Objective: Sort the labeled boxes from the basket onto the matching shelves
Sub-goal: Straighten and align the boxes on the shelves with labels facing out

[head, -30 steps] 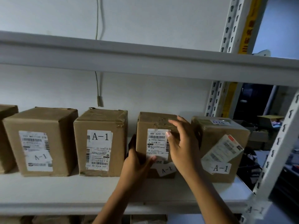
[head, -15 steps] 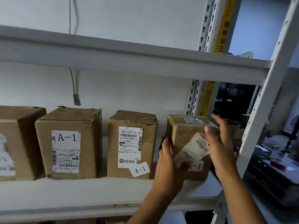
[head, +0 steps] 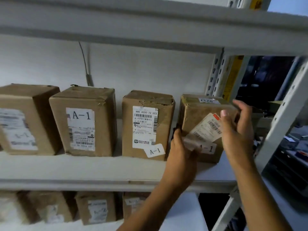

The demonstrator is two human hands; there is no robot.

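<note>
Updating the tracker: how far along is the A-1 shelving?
Done: three A-1 boxes already stand in a row on the shelf. In hand: the rightmost A-1 box sits on the shelf, the left hand at its lower front corner and the right hand at its right side. Left: letting go; the basket is out of view, so the remaining count is unknown.

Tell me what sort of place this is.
Probably a parcel storeroom or small warehouse: slotted metal shelving, a row of cardboard boxes tagged A-1 with barcode shipping labels, and more boxes on the lower shelf.
</note>
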